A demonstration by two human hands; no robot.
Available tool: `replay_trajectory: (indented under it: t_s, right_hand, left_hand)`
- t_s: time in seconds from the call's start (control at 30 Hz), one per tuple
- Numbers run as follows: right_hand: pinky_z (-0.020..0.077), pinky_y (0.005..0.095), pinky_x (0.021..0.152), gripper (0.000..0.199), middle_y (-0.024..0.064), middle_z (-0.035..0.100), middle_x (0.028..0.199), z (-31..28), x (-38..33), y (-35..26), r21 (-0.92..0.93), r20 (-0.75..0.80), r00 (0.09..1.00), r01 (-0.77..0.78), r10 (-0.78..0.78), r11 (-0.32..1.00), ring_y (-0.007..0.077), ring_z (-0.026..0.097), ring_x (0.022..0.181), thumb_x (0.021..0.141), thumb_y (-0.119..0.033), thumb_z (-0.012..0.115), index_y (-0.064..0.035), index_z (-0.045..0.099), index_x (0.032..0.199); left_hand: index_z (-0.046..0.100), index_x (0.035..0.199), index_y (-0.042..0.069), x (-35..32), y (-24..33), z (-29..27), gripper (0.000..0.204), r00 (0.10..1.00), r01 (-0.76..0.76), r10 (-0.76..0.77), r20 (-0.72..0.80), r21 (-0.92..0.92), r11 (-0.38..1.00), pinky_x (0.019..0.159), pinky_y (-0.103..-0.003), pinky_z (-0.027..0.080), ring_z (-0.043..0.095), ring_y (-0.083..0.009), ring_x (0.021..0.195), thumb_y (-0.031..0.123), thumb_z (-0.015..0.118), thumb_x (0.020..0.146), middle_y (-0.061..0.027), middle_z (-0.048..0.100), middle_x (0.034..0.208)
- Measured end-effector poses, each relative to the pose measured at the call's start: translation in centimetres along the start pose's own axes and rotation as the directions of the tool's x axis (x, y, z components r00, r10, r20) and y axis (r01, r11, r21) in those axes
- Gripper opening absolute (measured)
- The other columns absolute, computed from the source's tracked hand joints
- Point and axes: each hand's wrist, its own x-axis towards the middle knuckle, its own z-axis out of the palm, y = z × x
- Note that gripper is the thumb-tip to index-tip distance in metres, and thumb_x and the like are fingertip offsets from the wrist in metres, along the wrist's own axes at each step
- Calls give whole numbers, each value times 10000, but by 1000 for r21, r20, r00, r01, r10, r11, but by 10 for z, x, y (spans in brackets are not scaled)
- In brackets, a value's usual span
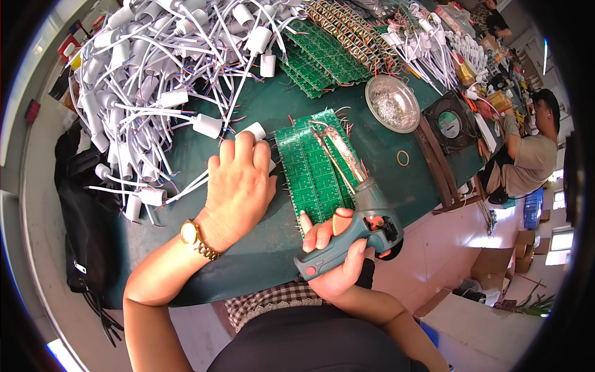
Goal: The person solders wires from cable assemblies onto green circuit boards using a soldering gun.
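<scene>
My right hand [338,266] grips a dark green soldering gun [347,243], index finger at its orange trigger. The gun's metal tip [317,127] reaches over the far end of a stack of green circuit boards [302,170]. Left of the boards, my left hand [238,186] is closed, its fingers bent down around a white cable whose end shows by the thumb. Part of that grip is hidden beneath the palm. A white cylindrical lamp holder [255,131] lies just past the left fingertips. Thin wires stick out along the boards' edges.
A large heap of white lamp holders with cables [149,80] covers the far left. More green boards [322,59] lie at the back. Right of my boards are a metal dish [392,104], a rubber band [403,158] and a black fan [451,123]. Another person [530,149] sits at far right.
</scene>
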Motion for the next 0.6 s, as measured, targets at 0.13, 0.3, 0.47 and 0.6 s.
replay_trajectory:
  t_s: [0.13, 0.3, 0.47, 0.6]
  right_hand:
    - [266, 541, 1120, 607, 48, 506, 832, -7, -6, -10, -101, -6, 999, 32, -32, 994, 190, 548, 734, 948, -587, 446, -112, 382, 1321]
    - [331, 507, 1090, 614, 20, 495, 802, -8, -4, -11, -98, -40, 999, 7, -11, 995, 162, 527, 704, 943, -627, 428, -133, 402, 1307]
    - [279, 532, 1102, 662, 65, 530, 844, -10, -7, -7, -54, 44, 997, 63, -60, 997, 217, 584, 760, 929, -620, 468, -101, 359, 1326]
    - [252, 542, 1112, 678, 58, 537, 852, -15, -4, -5, -77, 73, 995, 74, -68, 994, 218, 597, 777, 917, -643, 470, -107, 364, 1319]
  left_hand:
    - [471, 982, 32, -15, -6, -18, 320, 971, -2, -52, 234, 226, 974, 550, -378, 524, 660, -287, 722, 84, 685, 750, -132, 597, 860]
    - [465, 988, 10, -11, -12, -32, 241, 932, -60, -20, 363, 206, 977, 489, -400, 508, 650, -313, 588, 30, 593, 785, -139, 627, 730]
    - [459, 1031, 4, -9, -16, -39, 287, 926, -72, -3, 379, 183, 980, 565, -426, 515, 657, -343, 693, -12, 581, 771, -163, 629, 800]
    - [499, 995, 17, 21, -17, -57, 243, 961, -132, 97, 258, 122, 984, 643, -418, 529, 655, -347, 777, -6, 589, 770, -174, 622, 910]
